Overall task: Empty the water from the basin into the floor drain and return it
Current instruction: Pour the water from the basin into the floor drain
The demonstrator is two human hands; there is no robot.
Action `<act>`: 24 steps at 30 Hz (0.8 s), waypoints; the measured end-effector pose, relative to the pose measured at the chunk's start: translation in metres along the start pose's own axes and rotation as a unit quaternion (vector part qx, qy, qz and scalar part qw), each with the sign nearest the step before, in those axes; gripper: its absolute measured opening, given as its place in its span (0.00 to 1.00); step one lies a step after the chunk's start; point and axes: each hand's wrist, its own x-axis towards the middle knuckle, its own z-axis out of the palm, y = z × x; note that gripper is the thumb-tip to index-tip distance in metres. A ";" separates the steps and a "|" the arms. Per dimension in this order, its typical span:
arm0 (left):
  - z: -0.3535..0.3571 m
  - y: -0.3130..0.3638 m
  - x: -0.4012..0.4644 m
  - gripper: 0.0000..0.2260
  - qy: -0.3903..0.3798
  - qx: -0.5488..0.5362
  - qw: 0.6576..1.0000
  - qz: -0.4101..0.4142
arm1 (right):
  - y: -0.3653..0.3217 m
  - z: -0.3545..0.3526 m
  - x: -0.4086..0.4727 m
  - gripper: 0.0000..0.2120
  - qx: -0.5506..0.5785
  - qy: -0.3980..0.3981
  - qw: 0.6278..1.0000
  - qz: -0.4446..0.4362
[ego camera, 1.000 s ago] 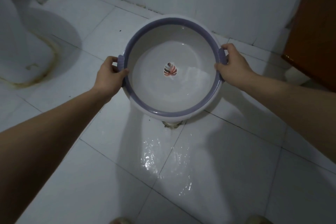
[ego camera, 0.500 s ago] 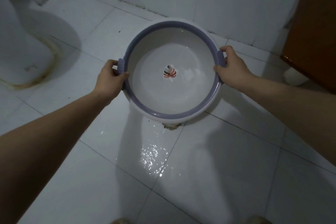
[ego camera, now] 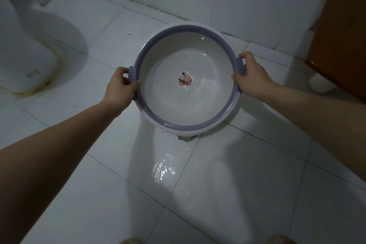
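Basin [ego camera: 188, 105], rigid plastic, nearly drained and probably light, above floor drain [ego camera: 186, 138]. Left hand [ego camera: 120, 87] and right hand [ego camera: 251, 77] closed on opposite rim handles.

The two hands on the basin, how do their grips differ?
The left hand holds the rim's left handle nearer the camera; the right hand holds the right handle farther up the picture. The left thumb hooks over the purple rim; the right thumb lies along it. Both grip the basin.
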 end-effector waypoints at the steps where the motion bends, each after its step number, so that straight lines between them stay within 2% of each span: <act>1: 0.000 0.000 0.000 0.18 0.000 0.000 1.000 0.000 | 0.000 0.000 0.000 0.23 -0.001 -0.001 1.000 0.000; 24: 0.002 -0.005 0.000 0.17 0.010 0.002 1.000 0.006 | 0.000 0.004 -0.001 0.23 0.004 -0.009 1.000 0.010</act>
